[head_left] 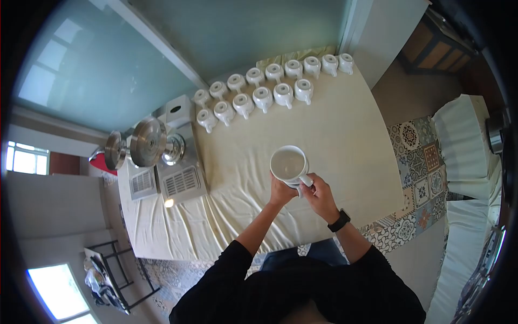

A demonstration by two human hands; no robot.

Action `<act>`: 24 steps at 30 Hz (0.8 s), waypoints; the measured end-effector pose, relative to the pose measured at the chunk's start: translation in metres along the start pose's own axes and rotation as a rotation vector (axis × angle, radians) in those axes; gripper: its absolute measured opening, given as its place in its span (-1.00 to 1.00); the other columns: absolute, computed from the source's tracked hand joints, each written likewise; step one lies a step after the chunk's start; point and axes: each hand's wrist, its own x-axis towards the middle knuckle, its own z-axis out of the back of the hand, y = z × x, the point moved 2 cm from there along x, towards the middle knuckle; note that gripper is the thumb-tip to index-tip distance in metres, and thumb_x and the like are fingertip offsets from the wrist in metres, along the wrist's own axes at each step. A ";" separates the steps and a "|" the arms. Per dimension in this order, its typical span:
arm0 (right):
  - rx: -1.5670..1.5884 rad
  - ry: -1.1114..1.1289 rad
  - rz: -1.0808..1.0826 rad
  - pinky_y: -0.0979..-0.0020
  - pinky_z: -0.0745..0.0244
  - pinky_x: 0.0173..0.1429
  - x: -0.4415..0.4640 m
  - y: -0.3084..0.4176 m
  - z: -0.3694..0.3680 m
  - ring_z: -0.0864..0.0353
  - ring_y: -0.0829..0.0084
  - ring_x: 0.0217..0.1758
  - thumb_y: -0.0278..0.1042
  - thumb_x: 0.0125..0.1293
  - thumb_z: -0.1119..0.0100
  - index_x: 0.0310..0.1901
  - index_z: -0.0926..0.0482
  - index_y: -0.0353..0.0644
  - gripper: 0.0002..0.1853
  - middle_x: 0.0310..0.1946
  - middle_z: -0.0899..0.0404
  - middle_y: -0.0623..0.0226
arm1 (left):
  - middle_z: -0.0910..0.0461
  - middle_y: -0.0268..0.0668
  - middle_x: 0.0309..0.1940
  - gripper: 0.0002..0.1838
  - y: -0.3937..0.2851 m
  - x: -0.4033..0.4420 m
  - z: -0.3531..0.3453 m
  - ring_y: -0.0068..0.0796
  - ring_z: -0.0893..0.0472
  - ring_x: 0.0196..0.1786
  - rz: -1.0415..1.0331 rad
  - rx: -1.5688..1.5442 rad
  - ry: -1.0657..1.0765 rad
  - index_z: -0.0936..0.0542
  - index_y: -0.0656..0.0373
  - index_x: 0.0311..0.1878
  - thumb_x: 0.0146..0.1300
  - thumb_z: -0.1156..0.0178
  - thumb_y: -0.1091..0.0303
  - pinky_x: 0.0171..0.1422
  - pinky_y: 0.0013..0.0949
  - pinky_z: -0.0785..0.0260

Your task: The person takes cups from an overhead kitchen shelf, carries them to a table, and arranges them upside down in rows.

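A white cup (288, 163) is held upright over the cloth-covered table, its open top facing the camera. Beneath it part of what looks like a second cup shows, with another handle. My left hand (281, 191) wraps round the lower left side. My right hand (320, 197), with a black watch on the wrist, grips the handle at the lower right. Toward the table's far edge, two rows of white cups (263, 97) stand upside down with their handles toward me.
The table (345, 146) has a cream cloth, wrinkled at the front left. Metal dispensers (148, 141) and a white tissue box (179, 110) stand at its left end. A glass partition (253, 32) rises behind. Draped tables (467, 151) are at the right.
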 end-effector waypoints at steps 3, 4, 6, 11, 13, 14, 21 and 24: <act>-0.063 -0.034 -0.022 0.56 -0.32 -0.32 0.024 -0.023 -0.019 -0.37 0.65 -0.43 -0.44 0.34 -0.13 -0.01 -0.49 -0.19 -0.79 -0.38 -0.48 0.41 | -0.64 -0.37 -0.11 -0.39 0.061 0.022 -0.004 -0.24 -0.51 0.10 0.061 -0.041 0.044 -0.64 -0.02 -0.15 -0.45 -0.57 0.21 0.29 -0.07 -0.05; -0.035 -0.006 -0.040 0.52 -0.37 -0.26 0.033 -0.029 -0.021 -0.41 0.61 -0.38 -0.47 0.34 -0.12 0.00 -0.48 -0.21 -0.78 -0.33 -0.50 0.36 | -0.63 -0.35 -0.13 -0.40 0.066 0.033 -0.001 -0.23 -0.52 0.04 0.032 0.000 0.048 -0.64 -0.02 -0.16 -0.46 -0.56 0.26 0.25 -0.08 -0.10; -0.053 0.005 -0.040 0.49 -0.41 -0.20 0.053 -0.046 -0.023 -0.47 0.57 -0.33 -0.48 0.34 -0.10 0.01 -0.47 -0.21 -0.78 -0.31 -0.51 0.33 | -0.63 -0.36 -0.15 -0.41 0.078 0.057 0.002 -0.25 -0.52 0.03 0.020 0.008 0.049 -0.64 -0.02 -0.18 -0.47 -0.56 0.28 0.23 -0.09 -0.11; -0.050 -0.011 -0.038 0.38 -0.45 -0.11 0.087 -0.082 -0.025 -0.54 0.40 -0.23 -0.49 0.32 -0.09 0.08 -0.44 -0.18 -0.70 -0.27 -0.51 0.23 | -0.63 -0.36 -0.19 -0.45 0.100 0.095 -0.012 -0.27 -0.52 -0.02 -0.047 -0.019 -0.056 -0.64 -0.01 -0.23 -0.48 -0.56 0.31 0.18 -0.11 -0.15; -0.038 -0.064 0.008 0.28 -0.43 -0.17 0.095 -0.082 -0.029 -0.49 0.26 -0.29 -0.47 0.29 -0.12 0.15 -0.43 -0.11 -0.62 -0.30 -0.48 0.15 | -0.63 -0.37 -0.19 -0.45 0.116 0.100 -0.020 -0.27 -0.53 -0.02 -0.015 -0.025 -0.045 -0.64 -0.02 -0.24 -0.49 -0.57 0.30 0.16 -0.13 -0.17; -0.043 -0.073 -0.005 0.28 -0.43 -0.13 0.097 -0.081 -0.030 -0.49 0.27 -0.27 -0.49 0.28 -0.10 0.13 -0.43 -0.09 -0.63 -0.29 -0.53 0.18 | -0.64 -0.37 -0.20 -0.45 0.122 0.100 -0.024 -0.26 -0.53 0.00 -0.006 -0.029 -0.069 -0.65 -0.02 -0.24 -0.49 -0.58 0.30 0.18 -0.11 -0.18; -0.136 -0.007 -0.042 0.37 -0.46 -0.05 0.099 -0.089 -0.040 -0.54 0.35 -0.18 -0.56 0.30 -0.10 0.08 -0.46 -0.15 -0.69 -0.23 -0.50 0.21 | -0.64 -0.36 -0.23 -0.45 0.136 0.089 -0.028 -0.29 -0.56 -0.04 0.008 -0.026 -0.157 -0.64 0.05 -0.21 -0.45 -0.58 0.35 0.15 -0.14 -0.28; -0.150 -0.014 -0.046 0.38 -0.46 -0.05 0.094 -0.088 -0.042 -0.54 0.36 -0.17 -0.58 0.28 -0.11 0.06 -0.46 -0.15 -0.69 -0.23 -0.50 0.23 | -0.64 -0.34 -0.31 -0.47 0.134 0.087 -0.026 -0.38 -0.62 -0.23 -0.026 0.079 -0.132 -0.61 0.15 -0.18 -0.37 -0.55 0.42 -0.12 -0.31 -0.46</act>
